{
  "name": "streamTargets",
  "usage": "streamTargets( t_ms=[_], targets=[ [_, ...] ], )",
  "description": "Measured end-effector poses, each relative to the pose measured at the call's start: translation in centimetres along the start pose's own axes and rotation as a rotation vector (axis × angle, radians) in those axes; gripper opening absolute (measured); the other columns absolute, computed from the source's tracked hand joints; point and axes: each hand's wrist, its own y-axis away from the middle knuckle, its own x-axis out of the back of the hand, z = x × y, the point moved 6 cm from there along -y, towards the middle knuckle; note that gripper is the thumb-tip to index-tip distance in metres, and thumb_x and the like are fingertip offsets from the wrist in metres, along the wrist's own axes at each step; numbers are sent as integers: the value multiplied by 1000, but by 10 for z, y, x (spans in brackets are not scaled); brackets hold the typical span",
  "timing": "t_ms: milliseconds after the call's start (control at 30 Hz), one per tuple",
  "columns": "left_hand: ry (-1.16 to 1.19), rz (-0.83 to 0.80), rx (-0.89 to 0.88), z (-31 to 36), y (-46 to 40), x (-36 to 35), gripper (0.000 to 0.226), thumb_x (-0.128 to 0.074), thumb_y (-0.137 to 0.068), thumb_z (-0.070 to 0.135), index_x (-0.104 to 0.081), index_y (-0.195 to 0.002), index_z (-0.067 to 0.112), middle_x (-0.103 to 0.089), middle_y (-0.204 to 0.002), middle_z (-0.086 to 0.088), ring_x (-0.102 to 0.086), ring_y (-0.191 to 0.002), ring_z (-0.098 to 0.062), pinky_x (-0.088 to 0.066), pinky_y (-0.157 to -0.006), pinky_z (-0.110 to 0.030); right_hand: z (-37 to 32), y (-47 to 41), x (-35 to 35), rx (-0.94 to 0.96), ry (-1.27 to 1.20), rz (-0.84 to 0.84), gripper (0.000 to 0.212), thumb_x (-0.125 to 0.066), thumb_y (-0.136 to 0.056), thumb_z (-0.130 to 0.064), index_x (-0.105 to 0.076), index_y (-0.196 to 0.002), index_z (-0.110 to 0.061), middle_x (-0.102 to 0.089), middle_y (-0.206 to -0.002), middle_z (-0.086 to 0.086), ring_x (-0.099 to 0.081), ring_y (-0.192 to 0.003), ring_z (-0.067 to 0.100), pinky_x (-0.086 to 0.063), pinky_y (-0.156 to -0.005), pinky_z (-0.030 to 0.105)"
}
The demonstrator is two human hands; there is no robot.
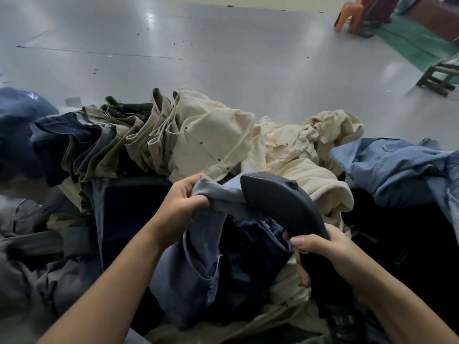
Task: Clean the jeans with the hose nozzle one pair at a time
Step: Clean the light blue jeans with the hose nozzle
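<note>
The person's left hand [183, 202] bunches a fold of soft blue-grey jeans [198, 244], seemingly stretching the cloth taut for cleaning. The right hand [315, 254] is wrapped around the curved, smooth dark hose nozzle [280, 204], its broad tip resting on that fold. Beyond lie rumpled cream trousers [223, 135], a stack of folded dark and khaki pairs [104, 140] and a glossy grey floor [198, 40].
</note>
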Motion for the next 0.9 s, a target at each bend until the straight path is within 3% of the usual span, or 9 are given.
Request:
streamTargets(
  t_ms=[100, 167, 267, 367, 467, 600, 667, 800, 900],
  targets=[
    [-19, -70, -4, -1, -1, -8, 21, -51, -64, 0, -64, -68, 17, -56, -63, -2, -51, -61, -11, -41, -55, -20, -7, -4, -14, 11, -12, -74, 54, -73, -62, -40, -58, -75, 10, -53, -48, 19, -53, -41, 23, -44, -47, 26],
    [3, -114, -2, -3, -2, -13, 24, -56, -69, 0, -70, -84, 11, -66, -78, -10, -61, -74, -20, -49, -65, -27, -9, -7, -22, 17, -45, -103, 55, -74, -63, -37, -56, -82, 11, -53, -52, 19, -54, -41, 23, -44, -47, 25],
    [71, -160, 41, -8, -1, -18, 35, -60, -74, 1, -74, -98, 22, -73, -97, -9, -69, -92, -24, -56, -74, -29, -14, -9, -31, 49, -60, -138, 54, -73, -64, -35, -56, -87, 10, -53, -52, 15, -55, -42, 23, -46, -49, 28],
    [-19, -109, 30, -6, -2, -14, 23, -57, -69, 2, -68, -78, 19, -64, -73, -9, -59, -69, -21, -49, -63, -30, -22, -7, -23, 103, -94, -100, 39, -72, -64, -33, -60, -71, 3, -53, -46, 17, -55, -40, 25, -49, -50, 31],
    [-55, -53, -2, -1, -2, -4, 25, -53, -65, 1, -56, -60, 25, -48, -57, 5, -41, -54, -7, -34, -50, -19, -15, -5, 5, 82, -82, 1, 45, -73, -61, -38, -60, -67, 5, -53, -46, 21, -54, -41, 28, -46, -54, 37],
    [-32, -43, -36, 4, 0, 3, 28, -52, -67, -2, -53, -59, 25, -47, -56, 6, -41, -53, -4, -35, -48, -15, 11, -1, 16, -46, -50, 11, 76, -89, -46, -50, -54, -75, 12, -50, -52, 23, -53, -41, 27, -43, -50, 34],
    [-28, -49, -39, 0, 0, 2, 27, -53, -67, -1, -53, -60, 25, -46, -58, 2, -41, -55, -6, -36, -50, -16, 21, -1, 7, -81, -33, -45, 72, -89, -48, -51, -57, -77, 7, -51, -54, 22, -53, -43, 27, -43, -48, 32],
    [-21, -87, -25, -5, 1, -6, 27, -55, -70, 0, -53, -61, 25, -48, -60, 4, -44, -58, -7, -37, -53, -17, 16, -9, -17, -50, -67, -139, 45, -77, -65, -39, -64, -79, 2, -55, -50, 16, -55, -41, 23, -45, -47, 27],
    [19, -93, -17, -6, 1, -7, 26, -56, -72, 1, -53, -62, 25, -49, -59, 9, -46, -57, -3, -39, -53, -14, 8, -15, -24, -24, -105, -120, 57, -73, -67, -36, -54, -83, 15, -55, -48, 17, -56, -42, 24, -48, -49, 26]
  ],
)
